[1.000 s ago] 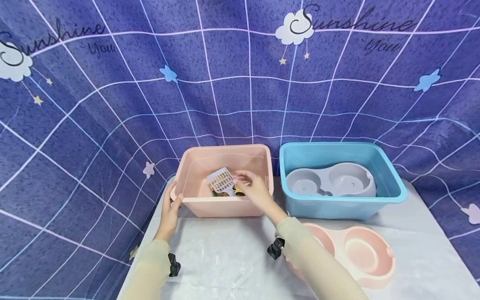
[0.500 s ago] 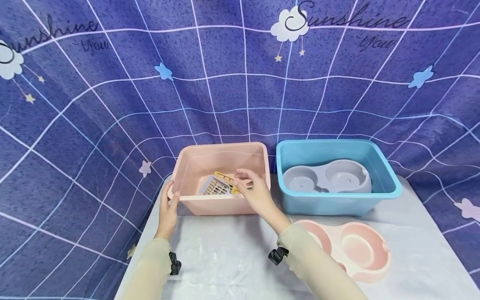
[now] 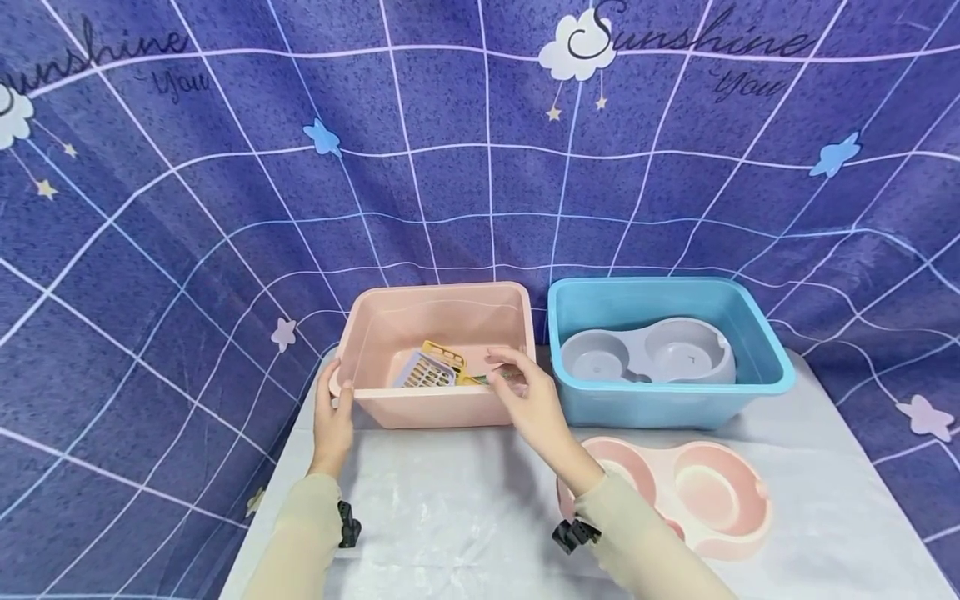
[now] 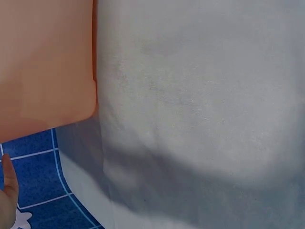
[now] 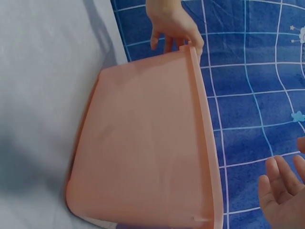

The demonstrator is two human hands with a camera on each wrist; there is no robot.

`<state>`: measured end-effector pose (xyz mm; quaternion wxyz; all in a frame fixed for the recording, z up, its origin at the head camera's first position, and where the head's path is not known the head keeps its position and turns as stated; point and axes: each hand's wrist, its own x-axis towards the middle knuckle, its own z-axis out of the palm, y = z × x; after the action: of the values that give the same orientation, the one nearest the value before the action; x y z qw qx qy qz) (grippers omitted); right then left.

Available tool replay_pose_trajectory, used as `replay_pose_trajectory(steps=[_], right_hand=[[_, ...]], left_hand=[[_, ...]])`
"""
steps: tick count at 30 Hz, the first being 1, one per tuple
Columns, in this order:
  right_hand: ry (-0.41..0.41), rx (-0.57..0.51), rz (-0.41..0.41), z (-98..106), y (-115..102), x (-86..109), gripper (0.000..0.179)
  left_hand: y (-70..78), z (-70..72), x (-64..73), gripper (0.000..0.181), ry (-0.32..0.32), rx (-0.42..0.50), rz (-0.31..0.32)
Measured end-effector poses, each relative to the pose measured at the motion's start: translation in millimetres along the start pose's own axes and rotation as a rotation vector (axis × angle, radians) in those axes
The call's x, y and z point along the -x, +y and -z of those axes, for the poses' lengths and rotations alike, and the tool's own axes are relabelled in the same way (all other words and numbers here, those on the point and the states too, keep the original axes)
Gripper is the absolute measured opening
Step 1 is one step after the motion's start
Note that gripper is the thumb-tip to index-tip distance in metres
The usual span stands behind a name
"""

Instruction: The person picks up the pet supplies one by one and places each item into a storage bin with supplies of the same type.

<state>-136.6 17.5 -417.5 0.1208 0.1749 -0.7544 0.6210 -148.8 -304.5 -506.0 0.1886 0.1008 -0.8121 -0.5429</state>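
My left hand point(image 3: 332, 429) grips the left front corner of a pink plastic bin point(image 3: 442, 410), thumb at the rim. In the right wrist view that same left hand point(image 5: 174, 24) holds the rim at the far end. Inside the bin lies a slotted lavender litter scoop point(image 3: 426, 375), partly over a yellow scoop point(image 3: 435, 347). Something green shows beside them, half hidden by the front wall. My right hand point(image 3: 534, 407) hovers over the bin's right front corner with its fingers loosely bent and nothing held. The right wrist view shows those fingers point(image 5: 283, 179) spread apart.
To the right stands a blue bin point(image 3: 675, 408) with a grey double pet bowl point(image 3: 637, 340) in it. A pink double pet bowl point(image 3: 663, 467) sits in front, partly behind my right forearm. A purple-blue grid-patterned curtain point(image 3: 450, 192) hangs behind the white-covered table point(image 3: 442, 508).
The lavender scoop, earlier propped up near my right fingers, has dropped flatter and left, uncovering the yellow scoop. My right hand has drawn away to the right. My left hand keeps its grip.
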Motion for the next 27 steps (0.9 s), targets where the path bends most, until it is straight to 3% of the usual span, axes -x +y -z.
replay_pose_trajectory(steps=[6,10,15,18,21,27], right_hand=[[0.032,-0.009,0.021,9.7,-3.3,8.3,0.029],[0.032,-0.023,0.001,18.3,-22.5,14.5,0.028],[0.019,-0.018,-0.037,28.5,-39.0,22.3,0.027],[0.034,-0.015,-0.067,34.8,-41.1,27.4,0.026],[0.059,-0.017,-0.078,41.8,-42.5,33.1,0.025],[0.121,0.004,-0.052,56.4,-38.5,45.7,0.023]], left_hand=[[-1.5,-3.7,-0.7,0.050,0.033,-0.060,0.033],[-1.7,-3.8,-1.5,0.051,0.038,-0.100,0.058],[3.4,0.1,0.3,0.057,-0.011,-0.027,0.083],[9.3,3.2,1.7,0.061,-0.049,0.004,0.084],[13.8,7.6,2.9,0.064,-0.058,-0.033,0.068],[14.8,12.1,6.0,0.065,-0.021,-0.107,0.048]])
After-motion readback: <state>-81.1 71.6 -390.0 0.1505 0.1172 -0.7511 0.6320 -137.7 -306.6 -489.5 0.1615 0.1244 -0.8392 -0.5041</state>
